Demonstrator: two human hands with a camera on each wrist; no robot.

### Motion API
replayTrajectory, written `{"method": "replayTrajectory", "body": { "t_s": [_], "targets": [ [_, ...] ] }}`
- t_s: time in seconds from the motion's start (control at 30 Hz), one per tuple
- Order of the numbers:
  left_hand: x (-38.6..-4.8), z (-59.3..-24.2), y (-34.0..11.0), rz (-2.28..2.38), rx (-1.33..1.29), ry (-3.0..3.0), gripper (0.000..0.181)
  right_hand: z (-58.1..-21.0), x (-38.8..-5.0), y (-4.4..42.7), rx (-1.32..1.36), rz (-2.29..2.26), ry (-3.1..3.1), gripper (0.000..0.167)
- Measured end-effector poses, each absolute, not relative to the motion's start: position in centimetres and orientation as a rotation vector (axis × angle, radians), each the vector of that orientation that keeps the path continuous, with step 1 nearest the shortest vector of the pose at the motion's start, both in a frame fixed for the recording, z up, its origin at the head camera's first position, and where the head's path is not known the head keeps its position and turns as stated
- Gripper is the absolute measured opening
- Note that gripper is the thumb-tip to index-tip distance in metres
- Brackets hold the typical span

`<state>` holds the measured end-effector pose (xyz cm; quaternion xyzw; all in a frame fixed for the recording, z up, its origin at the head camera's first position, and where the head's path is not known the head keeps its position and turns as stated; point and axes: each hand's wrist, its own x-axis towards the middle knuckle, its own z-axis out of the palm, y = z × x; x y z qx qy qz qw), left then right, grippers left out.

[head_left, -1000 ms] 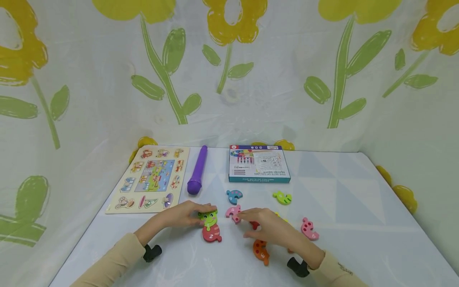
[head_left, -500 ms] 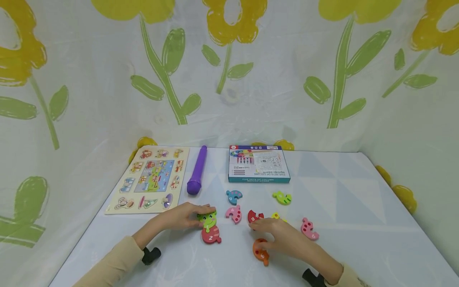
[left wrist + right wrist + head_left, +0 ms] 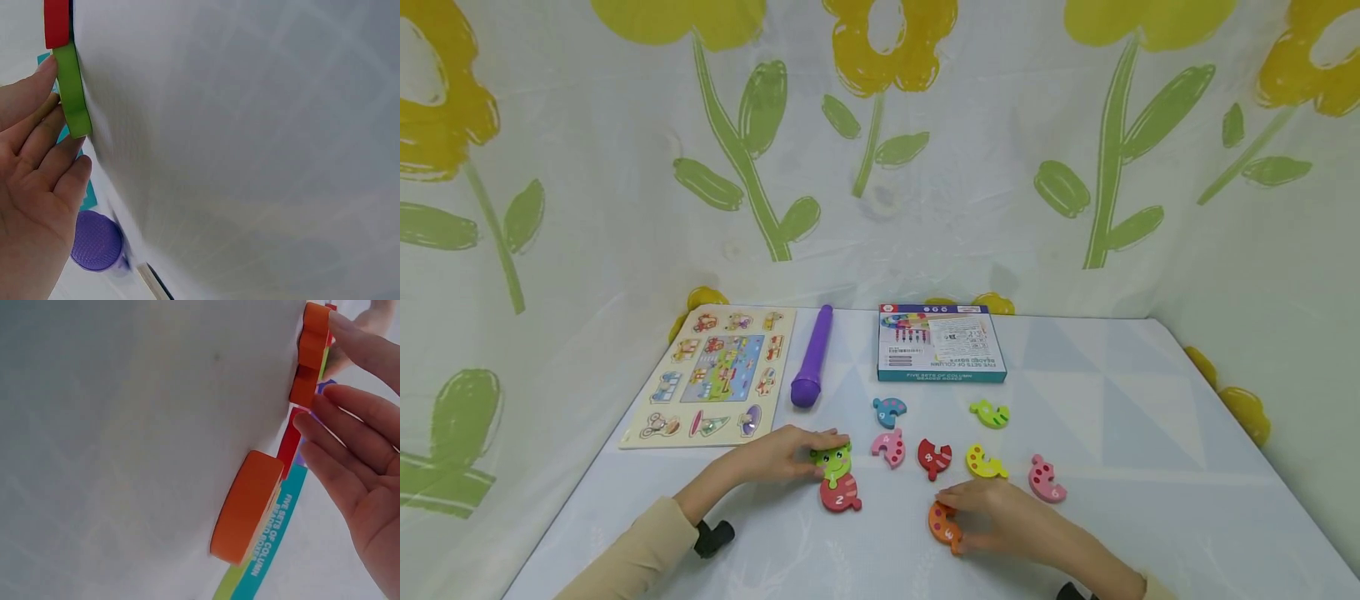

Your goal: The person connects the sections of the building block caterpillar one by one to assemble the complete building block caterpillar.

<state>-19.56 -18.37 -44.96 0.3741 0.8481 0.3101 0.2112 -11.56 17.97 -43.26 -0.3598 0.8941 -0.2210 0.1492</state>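
My left hand (image 3: 778, 454) holds the green smiling head piece (image 3: 833, 463) of a number puzzle between thumb and fingers. Joined below it is a red piece (image 3: 841, 493) marked 2. In the left wrist view the green piece's edge (image 3: 72, 94) lies between thumb and fingertips. My right hand (image 3: 1011, 510) pinches an orange puzzle piece (image 3: 942, 522) marked 3, thumb at its near end and fingers at its far end. In the right wrist view, another orange piece (image 3: 247, 509) stands beside that hand; the arm hides it in the head view.
Further pieces lie beyond the right hand: red (image 3: 934, 457), yellow (image 3: 982, 463), two pink (image 3: 889, 447), blue (image 3: 890, 411) and green (image 3: 991, 414). At the back are a picture puzzle board (image 3: 647, 408), a purple toy microphone (image 3: 812, 358) and a flat box (image 3: 940, 350).
My right hand has moved back toward the near right, from beside the pink 4 piece past the red 8 piece to the orange 3 piece, which it now pinches. The left hand has barely moved.
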Motion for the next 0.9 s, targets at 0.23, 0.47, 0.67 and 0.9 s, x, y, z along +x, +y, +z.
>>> {"method": "replayTrajectory", "body": {
  "t_s": [0.23,0.47,0.67,0.9],
  "targets": [
    [-19.6,-45.0,-18.4,0.869,1.038,2.364,0.054,-43.5,-11.3,17.7,-0.998,-0.645,2.598,0.051],
    [-19.5,-45.0,-18.4,0.868,1.039,2.368,0.054,-43.5,-11.3,16.9,-0.994,-0.587,2.694,0.044],
    [-19.5,-45.0,-18.4,0.864,1.067,2.368,0.054,-43.4,-11.3,16.8,-0.977,-0.585,2.704,0.042],
    [-19.4,-44.9,-18.4,0.857,1.059,2.371,0.055,-43.2,-10.7,17.4,-0.921,-0.582,2.682,0.041]
  ]
}}
